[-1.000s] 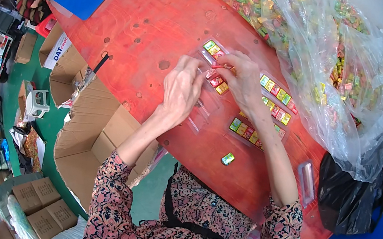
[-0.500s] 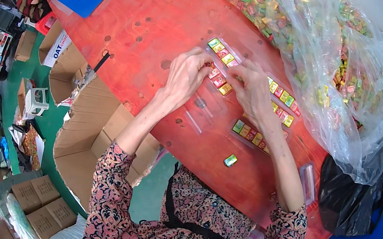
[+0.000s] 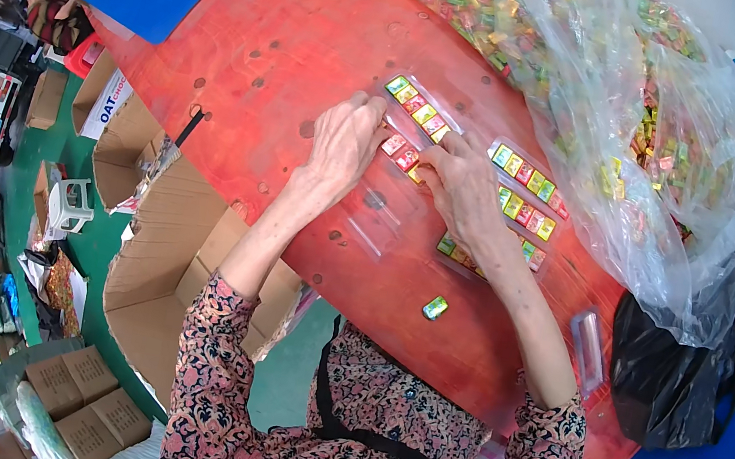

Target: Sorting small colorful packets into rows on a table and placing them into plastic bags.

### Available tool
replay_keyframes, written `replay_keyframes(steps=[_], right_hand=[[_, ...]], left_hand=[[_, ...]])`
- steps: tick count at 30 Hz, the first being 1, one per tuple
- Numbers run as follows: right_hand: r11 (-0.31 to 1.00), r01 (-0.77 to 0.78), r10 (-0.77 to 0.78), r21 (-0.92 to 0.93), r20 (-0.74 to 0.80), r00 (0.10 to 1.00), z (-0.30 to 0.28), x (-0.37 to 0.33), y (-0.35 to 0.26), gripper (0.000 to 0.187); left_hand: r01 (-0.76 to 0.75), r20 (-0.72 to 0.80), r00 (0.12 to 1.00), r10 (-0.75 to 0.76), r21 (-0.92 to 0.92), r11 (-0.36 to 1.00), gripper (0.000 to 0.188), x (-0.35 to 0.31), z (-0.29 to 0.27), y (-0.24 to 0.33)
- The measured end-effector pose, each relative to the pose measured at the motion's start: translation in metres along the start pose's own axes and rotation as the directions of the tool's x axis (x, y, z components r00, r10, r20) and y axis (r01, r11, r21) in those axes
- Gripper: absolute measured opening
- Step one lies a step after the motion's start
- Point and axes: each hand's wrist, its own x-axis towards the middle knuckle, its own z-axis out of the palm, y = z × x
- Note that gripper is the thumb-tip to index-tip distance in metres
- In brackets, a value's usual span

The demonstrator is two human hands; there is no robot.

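A clear plastic tray [image 3: 418, 107] on the red table holds a row of small wrapped blocks in green, yellow, red and white. Just nearer lies a second short row of red and yellow wrapped blocks [image 3: 400, 151], between my hands. My left hand [image 3: 343, 143] is closed at the left end of this row, its fingertips bent down over the tray edge. At the row's right end my right hand [image 3: 466, 193] has thumb and forefinger pinched together; what they hold is hidden. Under my right forearm are further filled trays [image 3: 531, 179], partly covered.
A large clear plastic bag [image 3: 587, 140] of loose wrapped blocks lies at the far right, above a black bag [image 3: 670, 368]. A single block [image 3: 435, 308] and an empty clear tray [image 3: 587, 354] lie nearer. An open cardboard box [image 3: 151, 271] stands left of the table.
My right hand has moved left and slightly nearer, to the right end of the short row. My left hand has shifted a little left. The whole view has shifted slightly.
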Motion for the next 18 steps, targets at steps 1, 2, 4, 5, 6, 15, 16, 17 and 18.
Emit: replay_keyframes(steps=[1, 2, 4, 5, 6, 15, 16, 17, 18], right_hand=[[1.0, -0.002, 0.002, -0.006, -0.001, 1.0, -0.004, 0.0, 0.002, 0.011], [1.0, -0.013, 0.014, 0.019, -0.037, 0.999, -0.013, 0.002, 0.004, 0.01], [0.999, -0.028, 0.03, 0.022, -0.074, 0.997, -0.032, 0.008, 0.004, 0.01], [0.999, -0.048, 0.05, 0.018, -0.125, 0.991, -0.049, 0.013, 0.003, 0.01], [0.998, -0.068, 0.068, 0.007, -0.178, 0.982, -0.067, 0.015, 0.005, 0.01], [0.885, -0.447, 0.3, -0.13, -0.574, 0.762, -0.175, -0.009, 0.123, 0.015], [0.837, -0.537, 0.412, -0.106, -0.524, 0.745, -0.18, -0.012, 0.135, 0.016], [0.779, -0.622, 0.519, -0.086, -0.468, 0.715, -0.181, -0.012, 0.145, 0.018], [0.783, -0.616, 0.516, -0.082, -0.467, 0.718, -0.178, -0.008, 0.154, 0.018]], left_hand=[[0.005, -0.003, 1.0, -0.005, -0.002, 1.0, 0.018, 0.001, 0.001, 0.001], [-0.002, -0.005, 1.0, 0.002, -0.012, 1.0, 0.018, 0.002, 0.003, 0.003], [-0.025, -0.079, 0.997, 0.022, -0.046, 0.999, 0.017, -0.001, 0.004, 0.007], [-0.014, -0.069, 0.998, 0.013, -0.017, 1.0, 0.016, -0.001, 0.004, 0.008], [-0.008, -0.06, 0.998, 0.009, 0.008, 1.0, 0.015, -0.002, 0.001, 0.006], [-0.052, -0.063, 0.997, 0.047, -0.07, 0.996, 0.013, -0.011, 0.0, 0.013], [-0.043, -0.058, 0.998, 0.04, -0.067, 0.997, 0.013, -0.011, 0.001, 0.011], [-0.034, -0.052, 0.998, 0.031, -0.062, 0.997, 0.013, -0.012, 0.002, 0.01], [-0.03, -0.056, 0.998, 0.027, -0.056, 0.998, 0.013, -0.012, 0.002, 0.008]])
